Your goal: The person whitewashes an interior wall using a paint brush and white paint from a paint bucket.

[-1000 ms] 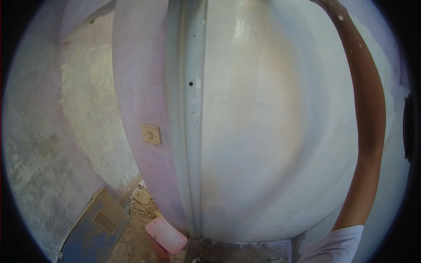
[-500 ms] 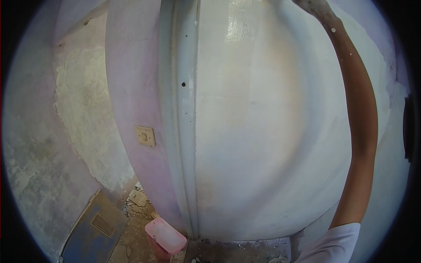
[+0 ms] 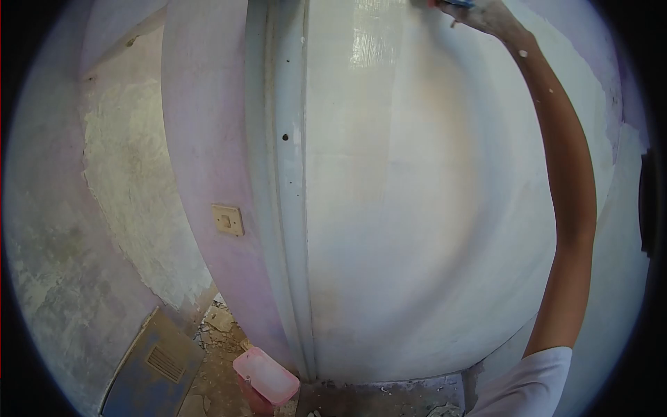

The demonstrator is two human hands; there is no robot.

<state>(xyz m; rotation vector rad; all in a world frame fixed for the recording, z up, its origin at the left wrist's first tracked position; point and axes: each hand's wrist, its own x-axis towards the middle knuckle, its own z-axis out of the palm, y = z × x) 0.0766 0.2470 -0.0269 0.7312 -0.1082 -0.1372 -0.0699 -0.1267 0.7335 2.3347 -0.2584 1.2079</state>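
My right hand (image 3: pixel 490 17) is raised at the top edge of the view, with its bare arm stretched up along the right side. Its fingers are closed around a tool with a blue and red handle (image 3: pixel 458 3), held against the upper part of the pale wall (image 3: pixel 389 229). The frame edge cuts the tool off, so I cannot tell its exact kind. Wet, shiny vertical streaks (image 3: pixel 375 42) mark the wall to its left. My left hand is out of view. Low down stands a pink tub (image 3: pixel 267 376) with a whitish inside.
A grey-blue door frame post (image 3: pixel 278 187) runs up the wall's left edge. Beside it, a light switch (image 3: pixel 227 219) sits on a lilac wall strip (image 3: pixel 201 125). A stained panel with a vent (image 3: pixel 153 365) leans at lower left, near broken rubble (image 3: pixel 221 320) on the floor.
My right hand has come slightly lower and to the left, bringing the blue and red handle into view. The view itself has shifted a little.
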